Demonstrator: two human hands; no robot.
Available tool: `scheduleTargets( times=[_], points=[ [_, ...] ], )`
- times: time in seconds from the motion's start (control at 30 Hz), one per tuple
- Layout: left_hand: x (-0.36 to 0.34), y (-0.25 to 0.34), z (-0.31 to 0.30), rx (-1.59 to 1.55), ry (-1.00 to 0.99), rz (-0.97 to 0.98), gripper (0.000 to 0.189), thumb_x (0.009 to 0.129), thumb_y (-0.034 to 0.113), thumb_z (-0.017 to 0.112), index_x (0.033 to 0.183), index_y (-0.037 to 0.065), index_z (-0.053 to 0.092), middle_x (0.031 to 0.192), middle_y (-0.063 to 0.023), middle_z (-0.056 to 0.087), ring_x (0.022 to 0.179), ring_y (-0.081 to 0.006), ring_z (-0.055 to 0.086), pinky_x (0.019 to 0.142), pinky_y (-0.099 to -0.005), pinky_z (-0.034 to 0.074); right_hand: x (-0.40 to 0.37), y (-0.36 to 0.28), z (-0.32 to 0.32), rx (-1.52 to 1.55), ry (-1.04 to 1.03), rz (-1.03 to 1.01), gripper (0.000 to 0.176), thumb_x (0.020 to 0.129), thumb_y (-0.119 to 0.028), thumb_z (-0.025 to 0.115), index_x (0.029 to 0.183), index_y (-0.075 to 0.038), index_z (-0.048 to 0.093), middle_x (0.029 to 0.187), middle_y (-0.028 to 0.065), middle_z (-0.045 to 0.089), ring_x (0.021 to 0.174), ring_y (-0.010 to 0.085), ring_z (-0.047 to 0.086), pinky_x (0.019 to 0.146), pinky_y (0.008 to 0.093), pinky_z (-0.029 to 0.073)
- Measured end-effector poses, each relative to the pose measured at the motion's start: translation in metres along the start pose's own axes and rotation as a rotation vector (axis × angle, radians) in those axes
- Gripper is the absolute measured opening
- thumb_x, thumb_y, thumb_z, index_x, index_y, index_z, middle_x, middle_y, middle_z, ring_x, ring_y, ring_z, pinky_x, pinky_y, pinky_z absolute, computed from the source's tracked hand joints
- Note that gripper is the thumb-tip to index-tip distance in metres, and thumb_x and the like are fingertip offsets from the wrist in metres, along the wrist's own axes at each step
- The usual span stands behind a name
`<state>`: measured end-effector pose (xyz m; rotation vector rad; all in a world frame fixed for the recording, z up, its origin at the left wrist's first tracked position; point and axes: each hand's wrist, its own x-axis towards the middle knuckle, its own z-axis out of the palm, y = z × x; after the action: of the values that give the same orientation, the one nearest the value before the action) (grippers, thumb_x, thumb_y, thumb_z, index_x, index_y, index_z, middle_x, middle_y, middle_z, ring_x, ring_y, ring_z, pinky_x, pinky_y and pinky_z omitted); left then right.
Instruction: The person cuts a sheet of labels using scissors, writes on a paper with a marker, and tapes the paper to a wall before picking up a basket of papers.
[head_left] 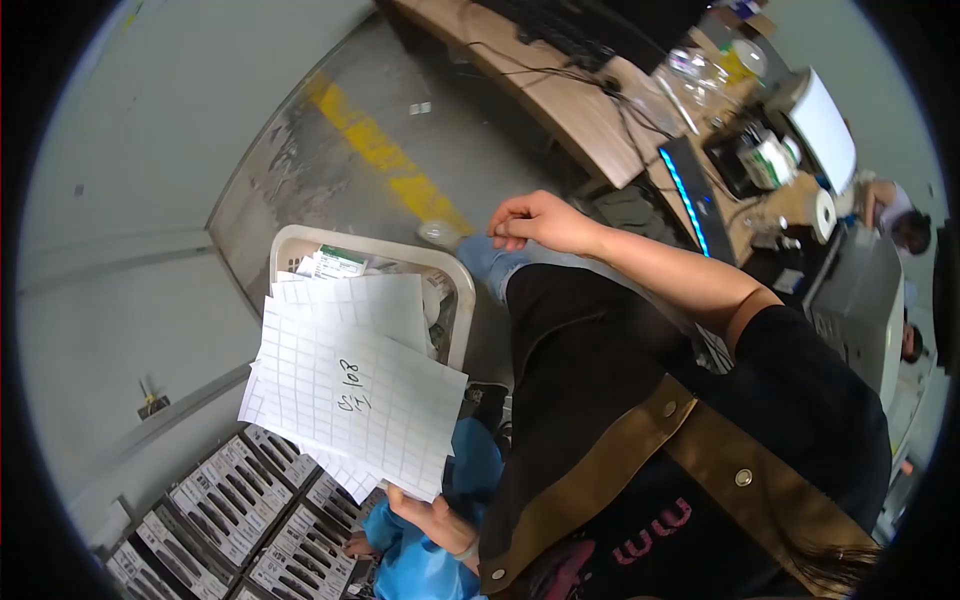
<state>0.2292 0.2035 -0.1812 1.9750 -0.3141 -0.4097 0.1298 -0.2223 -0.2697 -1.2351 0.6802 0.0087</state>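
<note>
My left hand [430,515] is closed on the lower edge of a stack of white label sheets [340,385]. Grid lines run across the sheets, and the top one bears handwriting that seems to include "108". The stack fans out over the near side of a cream plastic bin [458,320]. My right hand [540,225] hangs in the air beyond the bin, near my knee, its fingers loosely curled and slightly apart with nothing in them.
Papers and a green-and-white packet [340,262] lie inside the bin. Beside my left hand is a person in blue sleeves [400,540], near racked trays of dark parts [230,500]. A wooden desk [570,95] carries cables, a lit keyboard [690,200] and bottles. Yellow tape [375,145] marks the floor.
</note>
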Motion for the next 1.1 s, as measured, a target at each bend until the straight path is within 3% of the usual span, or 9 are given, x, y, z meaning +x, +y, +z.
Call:
scheduleTargets(
  times=[0.13,0.17,0.23,0.37,0.57,0.6,0.63,0.93,1.1],
  points=[
    [0.049,-0.039,-0.015,-0.014,0.199,-0.065,0.036,0.082,0.008,0.062,0.112,-0.009,0.056,0.103,-0.0184,0.063,0.087,-0.0226,0.064,0.077,-0.0346,0.057,0.084,-0.003,0.007,-0.050,-0.055,-0.010,0.019,0.094,-0.014,0.056,0.096,0.002,0.066,0.083,0.0058,0.068,0.075,0.0101,0.061,0.070,0.0253,0.049],
    [0.062,-0.057,-0.036,-0.611,0.372,-0.513,0.044,0.081,0.015,0.060,0.120,-0.005,0.053,0.109,-0.0177,0.062,0.091,-0.0238,0.065,0.080,-0.0366,0.056,0.104,-0.005,0.013,-0.058,-0.076,0.011,0.018,0.094,-0.013,0.056,0.094,0.002,0.066,0.082,0.0055,0.068,0.074,0.0099,0.060,0.069,0.0254,0.049],
    [0.104,-0.037,-0.035,-0.814,0.475,-0.566,0.062,0.071,0.009,0.056,0.130,-0.004,0.046,0.116,-0.0143,0.061,0.100,-0.0295,0.064,0.085,-0.0405,0.054,0.154,-0.029,0.042,-0.041,-0.001,0.072,0.017,0.093,-0.012,0.055,0.089,0.000,0.067,0.075,0.0028,0.065,0.066,0.0078,0.056,0.064,0.0241,0.046],
    [0.184,-0.022,-0.051,-0.853,0.711,-0.508,0.062,0.067,0.006,0.050,0.128,-0.001,0.048,0.117,-0.0120,0.059,0.107,-0.0274,0.060,0.090,-0.0398,0.051,0.297,-0.103,0.121,-0.122,-0.282,0.079,0.016,0.093,-0.009,0.053,0.098,0.000,0.065,0.083,0.0039,0.066,0.071,0.0094,0.060,0.066,0.0241,0.049],
    [0.157,-0.019,-0.023,-0.882,0.772,-0.480,0.061,0.065,0.005,0.048,0.126,0.002,0.050,0.114,-0.0105,0.060,0.105,-0.0282,0.061,0.090,-0.0427,0.051,0.346,-0.117,0.151,-0.247,-0.514,0.000,0.016,0.093,-0.009,0.053,0.101,0.001,0.064,0.087,0.0046,0.067,0.075,0.0108,0.061,0.067,0.0247,0.050],
    [0.171,0.005,-0.022,-0.891,0.831,-0.472,0.061,0.063,0.003,0.049,0.123,-0.004,0.049,0.110,-0.0146,0.060,0.096,-0.0302,0.063,0.079,-0.0414,0.055,0.356,-0.126,0.162,-0.267,-0.541,-0.011,0.016,0.093,-0.009,0.054,0.101,0.001,0.064,0.087,0.0047,0.067,0.075,0.0110,0.062,0.068,0.0247,0.050],
    [0.203,-0.007,-0.074,-0.951,0.885,-0.495,0.061,0.063,0.003,0.049,0.123,-0.004,0.049,0.110,-0.0146,0.060,0.096,-0.0306,0.063,0.080,-0.0416,0.055,0.394,-0.165,0.244,-0.364,-0.609,-0.021,0.017,0.093,-0.010,0.054,0.100,0.001,0.064,0.087,0.0048,0.067,0.075,0.0112,0.062,0.068,0.0249,0.050],
    [0.339,-0.130,-0.147,-0.951,1.035,-0.429,0.047,0.066,0.002,0.048,0.113,-0.002,0.053,0.097,-0.0106,0.062,0.084,-0.0246,0.063,0.073,-0.0319,0.053,0.618,-0.218,0.502,-0.603,-0.896,-0.272,0.019,0.088,-0.015,0.060,0.098,0.001,0.066,0.085,0.0078,0.070,0.078,0.0174,0.065,0.070,0.0305,0.050],
    [0.410,-0.121,-0.204,-0.944,1.100,-0.433,0.030,0.071,0.002,0.049,0.100,-0.001,0.056,0.088,-0.0085,0.063,0.077,-0.0218,0.062,0.070,-0.0301,0.051,0.695,-0.251,0.678,-0.925,-0.909,-0.770,0.019,0.090,-0.014,0.057,0.105,-0.005,0.066,0.098,0.0117,0.069,0.090,0.0230,0.064,0.080,0.0348,0.050]
  ],
)
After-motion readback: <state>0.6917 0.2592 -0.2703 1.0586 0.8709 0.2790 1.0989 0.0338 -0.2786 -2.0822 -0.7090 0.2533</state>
